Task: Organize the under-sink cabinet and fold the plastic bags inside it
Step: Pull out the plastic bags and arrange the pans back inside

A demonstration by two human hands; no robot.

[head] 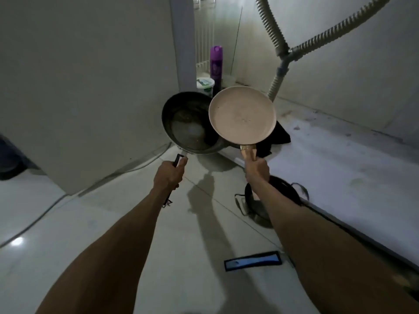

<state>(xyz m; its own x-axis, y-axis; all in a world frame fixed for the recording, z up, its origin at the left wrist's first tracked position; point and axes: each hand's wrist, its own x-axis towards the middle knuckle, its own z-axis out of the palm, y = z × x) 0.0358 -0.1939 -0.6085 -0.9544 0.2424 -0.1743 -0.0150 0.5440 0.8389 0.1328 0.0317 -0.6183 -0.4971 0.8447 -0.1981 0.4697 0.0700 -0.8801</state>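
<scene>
Both hands are out in front, each w/ a pan. The left hand [169,175] grips the dark pan [188,123] by its handle, fingers curled round it. The handle's end pokes out below the wrist, too blurred to read. The right hand [257,171] grips the tan handle of the pale pan [242,114], most of that handle hidden in the fist. The pale pan is tilted, inside toward the camera, and its left rim overlaps the dark pan's right side. Can't tell if the two touch.

The cabinet [340,168] is open at right. Its pale floor is stained, and the front edge runs diagonally past the right forearm. A black bundle [280,138] lies on that floor near the front left corner, mostly hidden behind the pale pan. Bag or cloth, can't tell in the dim light.

Ribbed hoses [273,30] come down from above, tops cut off by the frame. They meet at a joint, and one goes on down behind the pale pan. Further back a purple spray can [216,62] stands upright. A white tub [205,83] is just beside it, lower part hidden by the dark pan's rim.

On the tiled floor [113,223] sits a round dark thing [285,189] w/ loop handles, half covered by the right forearm. Pot or lid, can't tell. A flat blue-and-black strip [252,260] lies nearer the camera, blurred. A thin cable [34,223] trails at left.
</scene>
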